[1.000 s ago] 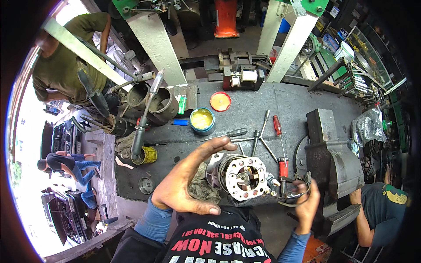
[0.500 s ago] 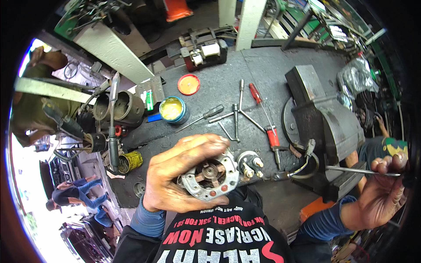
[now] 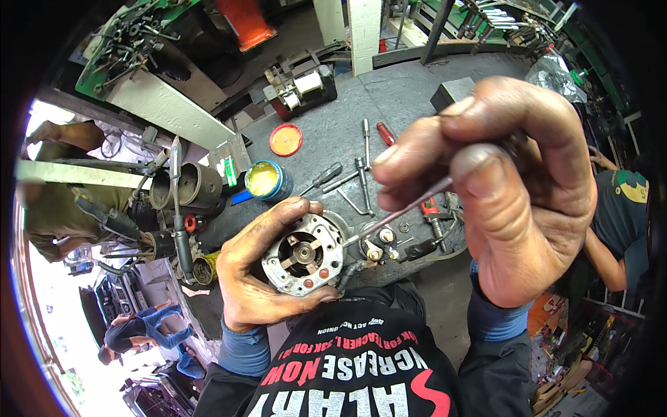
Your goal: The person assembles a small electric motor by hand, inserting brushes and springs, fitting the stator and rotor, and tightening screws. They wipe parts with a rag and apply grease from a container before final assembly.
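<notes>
Housing [image 3: 303,252], round, pale metal, open face up with a spoked centre, sits in the person's left hand [image 3: 243,278], raised just over the near edge of the worktop [image 3: 410,90]. We log left fingers clamped around it: thumb along the lower side, the others over the top. Right hand [image 3: 517,208] is up close to the camera, fingers pinched together on a thin metal rod [image 3: 399,214]. Its tip points at the housing's right rim; we cannot tell if they touch. Just right of the housing we see a round part with studs [image 3: 387,236]. Beyond, on the worktop: three-armed wrench [image 3: 362,181], dark-handled screwdriver [image 3: 328,174], blue tub [image 3: 264,181] of yellow grease, and near it a red-rimmed lid [image 3: 285,140]. At far right we mark a co-worker [image 3: 618,222].
</notes>
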